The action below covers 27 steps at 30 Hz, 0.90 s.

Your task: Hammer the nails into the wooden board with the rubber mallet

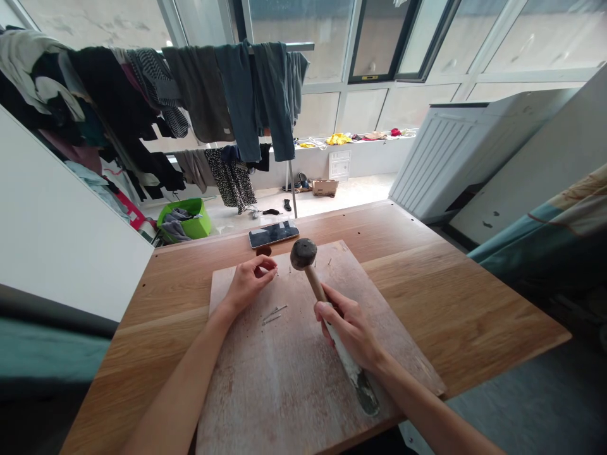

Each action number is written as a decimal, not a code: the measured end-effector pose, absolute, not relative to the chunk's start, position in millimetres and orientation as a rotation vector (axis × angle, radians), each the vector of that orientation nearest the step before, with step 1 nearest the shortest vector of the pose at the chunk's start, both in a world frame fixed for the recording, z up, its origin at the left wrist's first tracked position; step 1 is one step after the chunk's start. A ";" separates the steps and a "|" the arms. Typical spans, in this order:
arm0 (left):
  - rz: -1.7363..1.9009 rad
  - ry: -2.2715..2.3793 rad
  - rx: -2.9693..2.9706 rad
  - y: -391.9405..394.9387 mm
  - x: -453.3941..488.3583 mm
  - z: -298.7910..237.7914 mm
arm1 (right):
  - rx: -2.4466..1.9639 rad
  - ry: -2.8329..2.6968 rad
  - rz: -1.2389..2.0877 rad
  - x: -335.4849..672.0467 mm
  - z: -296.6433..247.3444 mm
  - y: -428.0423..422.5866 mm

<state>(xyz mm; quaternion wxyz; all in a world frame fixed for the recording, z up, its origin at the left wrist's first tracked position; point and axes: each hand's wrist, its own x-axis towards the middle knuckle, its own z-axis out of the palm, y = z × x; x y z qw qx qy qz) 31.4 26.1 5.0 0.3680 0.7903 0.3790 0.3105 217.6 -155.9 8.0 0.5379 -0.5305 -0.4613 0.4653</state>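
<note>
Wooden tabletop (427, 278) carries a worn board (284, 366), with a phone (274, 234) lying beyond its far edge. On the board, the right hand (348, 332) is clenched around the hammer (315, 278) handle, the dark head raised just over the far part. Left hand (249, 281) pinches a nail (275, 270) upright on the board beside the hammer head. By my reading, a few nails already stand driven near the far edge, and two loose nails (274, 314) lie between the hands, undriven.

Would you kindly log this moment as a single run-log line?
left hand: pinches nail on board | right hand: grips hammer, head raised near nail | loose nails: on board | phone: behind board
</note>
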 end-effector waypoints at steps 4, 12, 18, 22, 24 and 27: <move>0.801 0.952 2.067 25.6 30.5 3.3 | -1.259 -1.107 1.103 217.7 10.0 -156.1; 0.868 0.895 2.157 25.9 33.1 -9.4 | -1.259 -1.094 1.118 204.5 28.4 -149.2; 0.903 0.873 2.185 28.3 33.7 -13.5 | -1.255 -1.137 1.127 194.0 16.3 -143.3; 0.908 0.862 2.214 28.2 33.4 -10.1 | -1.271 -1.207 1.127 194.0 9.6 -143.5; 0.910 0.860 2.218 27.3 33.6 -8.7 | -1.276 -1.228 1.133 194.2 9.1 -143.5; 0.902 0.849 2.223 25.9 34.3 -7.4 | -1.271 -1.235 1.143 193.5 10.5 -143.3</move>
